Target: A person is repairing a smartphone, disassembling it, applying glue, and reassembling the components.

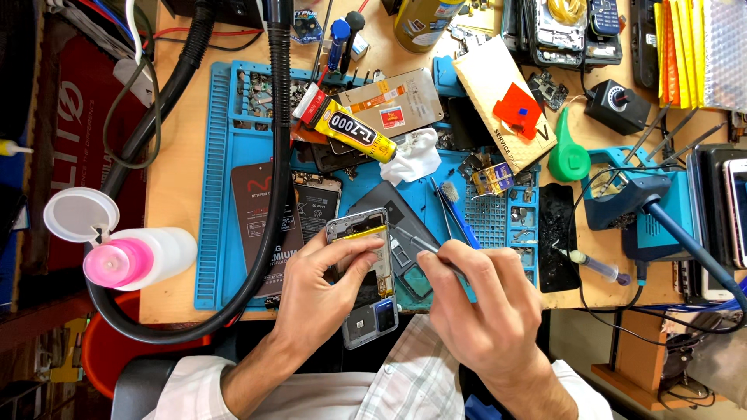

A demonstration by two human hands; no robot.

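My left hand [323, 284] grips an opened smartphone [366, 288] with its back cover off, held upright over the near edge of the blue work mat [214, 225]. A yellow strip shows near the phone's top. My right hand [486, 307] holds a thin metal tool [424, 247] like a pen, its tip touching the phone's upper right edge. A grey back cover [408, 264] lies on the mat just behind the phone.
A yellow glue tube [346, 124], a white tissue [412, 155], a phone battery [261, 210], tweezers and a brush [455, 214] lie on the mat. A black hose [276, 155] curves at left beside a pink-capped bottle [136, 257]. A soldering station [646, 210] stands right.
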